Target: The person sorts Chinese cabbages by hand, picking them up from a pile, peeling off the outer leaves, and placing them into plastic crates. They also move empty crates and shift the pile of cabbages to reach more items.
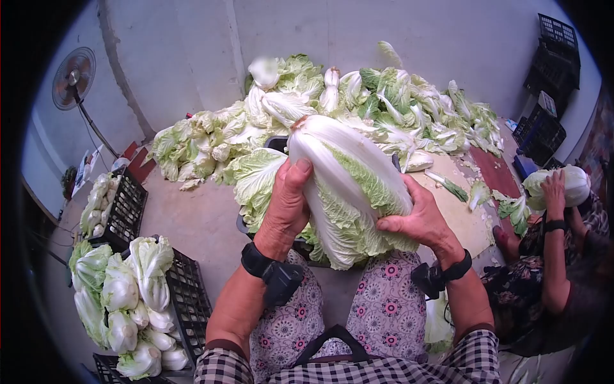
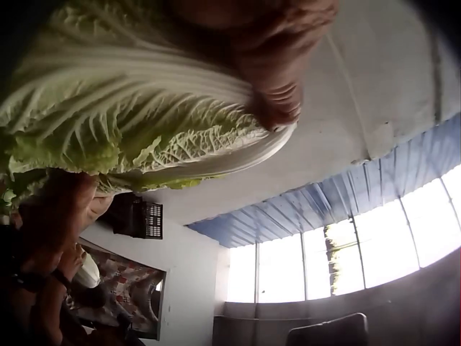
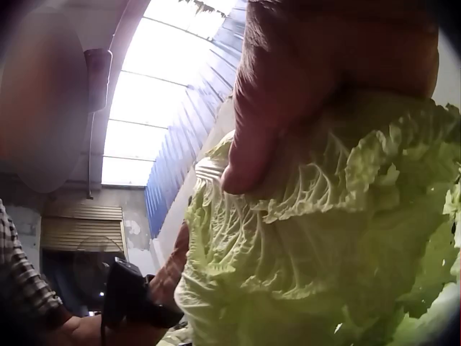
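A large napa cabbage (image 1: 348, 185) is held between both hands above the lap, its cut root end tilted up and away, its leafy end toward the knees. My left hand (image 1: 289, 195) grips its left side near the root end, thumb lying on the white ribs. On the right side, lower down, my right hand (image 1: 425, 214) grips the leafy part with the thumb across the front. In the left wrist view the left thumb (image 2: 277, 108) presses a pale rib; the right wrist view shows the right thumb (image 3: 248, 155) on crinkled green leaf. The fingers behind the cabbage are hidden.
A dark crate (image 1: 276, 142) with loose leaves stands under the cabbage. Behind it a heap of cabbages and leaves (image 1: 409, 109) lines the wall. Crates of cabbages (image 1: 192, 291) stand at left, near a fan (image 1: 74, 77). At right another person (image 1: 556, 256) handles a cabbage (image 1: 572, 185).
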Tool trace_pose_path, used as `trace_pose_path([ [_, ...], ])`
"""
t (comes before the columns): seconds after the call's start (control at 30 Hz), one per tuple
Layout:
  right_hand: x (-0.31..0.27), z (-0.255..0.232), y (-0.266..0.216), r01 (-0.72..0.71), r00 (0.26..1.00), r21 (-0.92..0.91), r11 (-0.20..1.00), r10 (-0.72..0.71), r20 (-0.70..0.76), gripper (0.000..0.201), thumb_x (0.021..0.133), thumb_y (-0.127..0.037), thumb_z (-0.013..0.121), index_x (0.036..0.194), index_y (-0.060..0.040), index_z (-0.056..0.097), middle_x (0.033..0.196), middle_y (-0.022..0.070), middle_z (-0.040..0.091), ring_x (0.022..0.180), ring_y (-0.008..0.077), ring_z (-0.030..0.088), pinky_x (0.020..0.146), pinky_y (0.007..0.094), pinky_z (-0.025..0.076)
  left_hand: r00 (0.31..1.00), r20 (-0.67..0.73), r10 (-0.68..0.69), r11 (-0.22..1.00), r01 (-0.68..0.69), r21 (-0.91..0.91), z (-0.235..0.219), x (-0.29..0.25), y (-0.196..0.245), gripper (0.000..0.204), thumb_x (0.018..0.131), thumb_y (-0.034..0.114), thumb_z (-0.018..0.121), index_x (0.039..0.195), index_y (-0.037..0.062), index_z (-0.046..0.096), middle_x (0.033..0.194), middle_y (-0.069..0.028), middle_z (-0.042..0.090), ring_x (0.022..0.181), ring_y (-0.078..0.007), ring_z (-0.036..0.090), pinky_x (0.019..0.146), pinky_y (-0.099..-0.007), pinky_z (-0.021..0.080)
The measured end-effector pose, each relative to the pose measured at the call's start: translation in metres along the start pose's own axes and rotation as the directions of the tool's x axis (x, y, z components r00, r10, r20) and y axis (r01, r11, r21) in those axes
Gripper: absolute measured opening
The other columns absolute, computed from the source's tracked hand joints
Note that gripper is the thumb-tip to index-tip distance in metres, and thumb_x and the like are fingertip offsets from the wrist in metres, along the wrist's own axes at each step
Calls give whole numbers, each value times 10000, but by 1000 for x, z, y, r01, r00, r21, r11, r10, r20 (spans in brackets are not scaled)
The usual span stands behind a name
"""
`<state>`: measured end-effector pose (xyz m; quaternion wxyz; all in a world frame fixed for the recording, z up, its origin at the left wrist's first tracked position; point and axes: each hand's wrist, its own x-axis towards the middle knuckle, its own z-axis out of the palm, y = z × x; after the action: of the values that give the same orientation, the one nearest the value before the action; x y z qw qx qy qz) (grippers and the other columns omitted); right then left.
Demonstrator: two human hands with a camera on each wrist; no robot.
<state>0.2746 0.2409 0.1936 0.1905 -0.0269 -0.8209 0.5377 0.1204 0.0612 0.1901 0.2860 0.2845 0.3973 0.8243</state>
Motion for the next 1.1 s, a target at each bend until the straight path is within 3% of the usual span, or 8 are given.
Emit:
trace_pose_path([
  [0.33, -14, 27, 5, -164, 981, 323, 932, 188, -45, 660, 697, -238, 802, 1206, 35, 483, 1051, 96, 610, 959, 153, 577, 836, 286, 474, 993, -2, -115, 993, 115, -33, -25, -5, -20, 864, 770, 628, 585, 1336, 22, 341, 1258, -118, 503, 1139, -228, 503, 963, -386, 430],
  [0.43, -12, 36, 11, -210, 961, 650, 730, 275, 1, 627, 763, -229, 750, 1239, 42, 444, 1104, 108, 585, 958, 164, 584, 815, 279, 482, 987, 70, -142, 990, 143, -9, -28, -10, -28, 846, 795, 591, 589, 1357, 23, 314, 1285, -114, 482, 1188, -219, 459, 1007, -382, 379],
  [0.53, -4, 37, 21, -255, 949, 755, 604, 306, 76, 624, 817, -254, 694, 1276, 46, 396, 1155, 121, 557, 1003, 187, 577, 854, 301, 470, 950, 78, -301, 953, 299, 38, -26, -15, -27, 775, 821, 476, 633, 1370, 46, 296, 1277, -114, 483, 1146, -191, 496, 973, -346, 412],
  [0.63, 2, 41, 39, -355, 927, 453, 818, 371, 57, 739, 802, -371, 693, 1307, 51, 357, 1207, 162, 526, 1101, 223, 534, 922, 340, 440, 963, 55, -263, 964, 265, -36, -40, -13, -37, 724, 840, 414, 632, 1361, 37, 301, 1237, -109, 516, 1073, -192, 555, 909, -329, 466],
  [0.67, 1, 41, 41, -221, 967, -22, 975, 216, -132, 899, 743, -483, 713, 1354, 35, 304, 1247, 204, 492, 1192, 255, 467, 981, 362, 393, 969, 47, -244, 967, 247, -58, -41, -12, -41, 698, 863, 430, 595, 1351, 18, 314, 1223, -122, 530, 1056, -211, 576, 888, -337, 487],
  [0.77, -3, 39, 31, -135, 977, 261, 956, 173, -127, 1006, 687, -534, 737, 1383, 20, 267, 1297, 240, 444, 1239, 281, 424, 1006, 353, 362, 960, -3, -278, 932, 269, -241, -41, -10, -43, 686, 883, 467, 544, 1342, 3, 333, 1241, -138, 523, 1081, -225, 569, 901, -354, 490],
  [0.93, -3, 47, 23, -85, 994, -149, 985, 95, 61, 887, 735, -401, 712, 1381, 21, 275, 1297, 219, 460, 1225, 280, 438, 1017, 328, 335, 921, -7, -390, 902, 380, -203, -37, -10, -47, 622, 952, 492, 352, 1381, 43, 319, 1327, -135, 462, 1178, -231, 499, 992, -354, 426],
  [1.1, -3, 40, 50, -261, 963, 368, 892, 265, 42, 664, 883, -332, 558, 1371, 29, 289, 1228, 124, 498, 1093, 160, 478, 933, 285, 389, 904, 20, -427, 830, 401, -387, -40, -6, -53, 519, 971, 408, 376, 1334, 37, 382, 1239, -120, 534, 1040, -227, 585, 870, -354, 502],
])
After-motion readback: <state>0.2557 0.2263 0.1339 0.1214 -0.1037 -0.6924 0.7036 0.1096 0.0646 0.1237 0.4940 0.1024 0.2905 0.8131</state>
